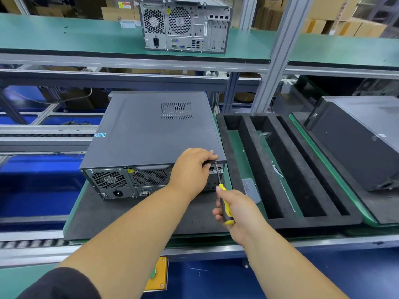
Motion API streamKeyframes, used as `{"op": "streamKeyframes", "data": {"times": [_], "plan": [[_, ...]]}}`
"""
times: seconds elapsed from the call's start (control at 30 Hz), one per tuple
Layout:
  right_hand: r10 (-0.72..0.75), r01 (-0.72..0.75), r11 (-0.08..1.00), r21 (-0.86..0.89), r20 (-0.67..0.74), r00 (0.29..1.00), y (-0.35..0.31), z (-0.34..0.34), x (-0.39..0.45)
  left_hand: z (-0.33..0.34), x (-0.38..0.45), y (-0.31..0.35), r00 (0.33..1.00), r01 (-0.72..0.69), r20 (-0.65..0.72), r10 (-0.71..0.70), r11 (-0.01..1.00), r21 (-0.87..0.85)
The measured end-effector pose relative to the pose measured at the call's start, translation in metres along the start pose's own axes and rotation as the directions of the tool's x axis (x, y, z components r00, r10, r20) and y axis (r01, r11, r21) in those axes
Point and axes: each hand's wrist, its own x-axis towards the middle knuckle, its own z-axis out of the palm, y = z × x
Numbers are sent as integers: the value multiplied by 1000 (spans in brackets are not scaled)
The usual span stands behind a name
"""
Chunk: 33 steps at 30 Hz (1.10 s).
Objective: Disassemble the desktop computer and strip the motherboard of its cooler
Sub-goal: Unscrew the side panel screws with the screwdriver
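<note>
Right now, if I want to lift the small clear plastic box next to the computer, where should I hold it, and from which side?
Probably pinch the clear plastic box across its two long edges, coming from above. It lies flat and low in the foam tray, whose black ribs flank it, so sideways access looks tight. The right hand, holding the screwdriver, partly covers its near end.

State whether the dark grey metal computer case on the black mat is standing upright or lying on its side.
On its side: the dark grey metal computer case lies flat, its vented side panel facing up.

Green-topped shelf (64, 37), aluminium frame post (278, 61), stacked cardboard boxes (345, 24), blue floor (216, 277)
</note>
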Motion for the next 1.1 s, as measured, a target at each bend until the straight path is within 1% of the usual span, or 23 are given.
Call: {"op": "streamKeyframes", "data": {"times": [0.07, 0.1, 0.17, 0.23, 0.27, 0.3, 0.33, 0.4, 0.47, 0.5, 0.53, 0.6, 0.7, 0.77, 0.87, 0.93, 1.03, 1.1], "plan": [[-26, 26, 1000, -14, 15, 1000, 3, -1, 2, -2, -1, 1, 1000, 2, 13, -2, 1000, -13], [-34, 34, 999, -11, 29, 999, 4, -1, 3, -3, -3, 2, 1000, 6, 10, -5, 999, -45], [-19, 14, 998, 67, 74, 997, 5, -3, 3, -5, -10, 7, 999, 21, -42, -28, 985, -169], [20, -48, 982, 182, 155, 988, 3, -5, 2, -5, -20, 13, 990, 74, -95, -103, 960, -271], [35, -73, 977, 202, 182, 983, 2, -6, 2, -4, -24, 16, 982, 131, -87, -166, 941, -311], [45, -86, 975, 205, 195, 980, 1, -8, 3, -3, -27, 18, 969, 209, -51, -243, 909, -359], [49, -90, 975, 203, 199, 979, 0, -10, 3, -2, -28, 19, 945, 299, 6, -326, 861, -411], [39, -74, 980, 182, 193, 981, 0, -11, 2, 0, -27, 21, 864, 487, 150, -481, 719, -496], [8, -36, 988, 151, 183, 983, 0, -12, 2, 1, -23, 26, 761, 622, 299, -576, 516, -589], [-4, -22, 990, 140, 182, 983, 1, -12, 2, 2, -20, 28, 723, 652, 358, -591, 411, -637], [-12, -12, 991, 131, 181, 983, 3, -12, 2, 3, -18, 29, 697, 665, 406, -591, 320, -675], [-24, 5, 994, 108, 173, 985, 5, -11, 3, 5, -14, 30, 660, 681, 491, -568, 178, -710], [-26, 5, 993, 119, 180, 983, 7, -9, 4, 7, -9, 32, 610, 705, 601, -516, 9, -709], [-2, -26, 990, 142, 189, 982, 5, -6, 3, 7, -7, 32, 589, 705, 640, -493, -73, -705], [62, -104, 975, 197, 211, 976, 2, -6, 1, 6, -5, 31, 562, 700, 669, -487, -151, -698], [81, -121, 973, 197, 199, 977, 1, -7, 2, 6, -4, 29, 549, 701, 681, -485, -177, -691], [48, -66, 991, 118, 146, 988, 1, -8, 3, 8, -2, 29, 542, 703, 683, -490, -180, -687], [5, -20, 994, 104, 145, 989, 4, -8, 4, 9, -1, 29, 538, 705, 686, -490, -185, -685]]}}
